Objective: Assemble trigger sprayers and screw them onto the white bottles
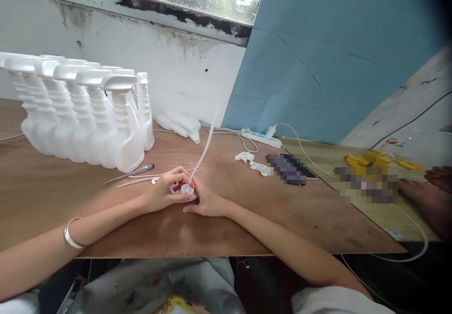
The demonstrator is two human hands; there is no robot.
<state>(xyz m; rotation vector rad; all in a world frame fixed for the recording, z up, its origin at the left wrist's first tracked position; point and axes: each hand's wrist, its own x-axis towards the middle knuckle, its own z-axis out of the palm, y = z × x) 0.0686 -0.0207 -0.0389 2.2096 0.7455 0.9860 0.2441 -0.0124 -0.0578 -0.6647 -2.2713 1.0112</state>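
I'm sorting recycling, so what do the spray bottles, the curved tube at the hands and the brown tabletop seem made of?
Spray bottles: probably plastic, white and satin, from the moulded neck ribs and soft sheen. Curved tube: likely flexible plastic, whitish, since it bends smoothly. Brown tabletop: wood or wood-look board, faintly glossy, by its colour; which is unclear.

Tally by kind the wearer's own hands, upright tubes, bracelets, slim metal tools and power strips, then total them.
Left hand and right hand: 2
Upright tube: 1
Bracelet: 1
Slim metal tool: 1
Power strip: 1
Total: 6
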